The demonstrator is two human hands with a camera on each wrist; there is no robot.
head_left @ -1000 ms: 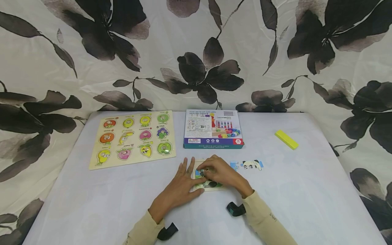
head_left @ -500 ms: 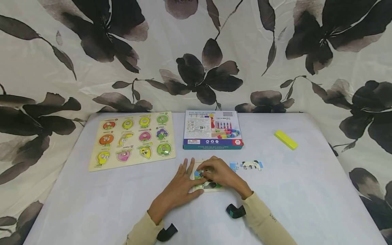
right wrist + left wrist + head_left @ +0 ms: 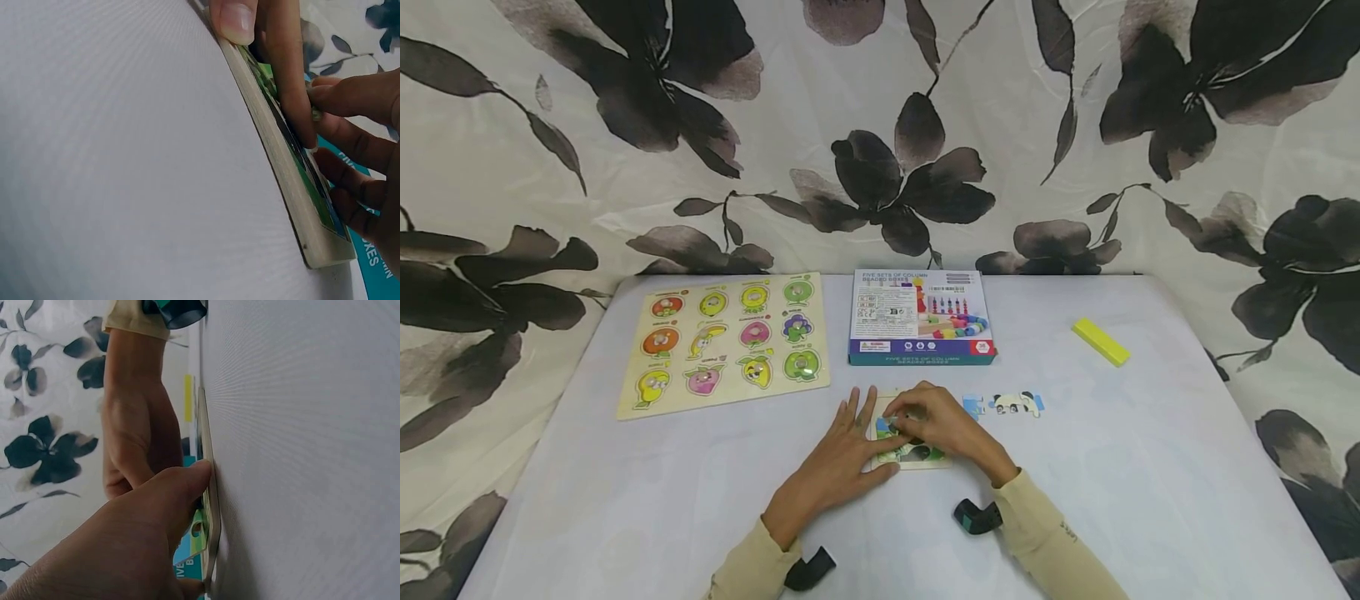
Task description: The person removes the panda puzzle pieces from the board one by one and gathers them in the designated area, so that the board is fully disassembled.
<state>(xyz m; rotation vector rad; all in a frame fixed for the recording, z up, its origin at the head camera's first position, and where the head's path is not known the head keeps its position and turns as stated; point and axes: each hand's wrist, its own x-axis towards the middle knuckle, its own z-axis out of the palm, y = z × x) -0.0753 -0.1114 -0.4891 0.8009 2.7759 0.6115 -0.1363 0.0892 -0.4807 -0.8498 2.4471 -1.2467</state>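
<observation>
A small wooden jigsaw puzzle board [image 3: 928, 465] with a green and black picture lies flat at the table's middle. My left hand [image 3: 844, 458] rests on its left side with fingers spread; in the right wrist view, the thumb presses the board's rim [image 3: 290, 200] and a straight finger lies over the picture. Above the board, my right hand [image 3: 946, 421] pinches a small puzzle piece [image 3: 316, 115] between thumb and forefinger, mostly hidden by the fingers. Right of the board lie a blue puzzle piece [image 3: 973, 405] and joined panda-face pieces [image 3: 1017, 405].
Behind the hands stands a beaded-toy box [image 3: 922, 317]. A fruit puzzle board [image 3: 724, 343] lies at the back left, and a yellow block [image 3: 1101, 342] at the back right. A floral cloth [image 3: 722, 200] hangs behind the white table [image 3: 1150, 500].
Both hands stay over the puzzle board almost in place. My right fingers shift very slightly on the piece; the loose pieces have not moved.
</observation>
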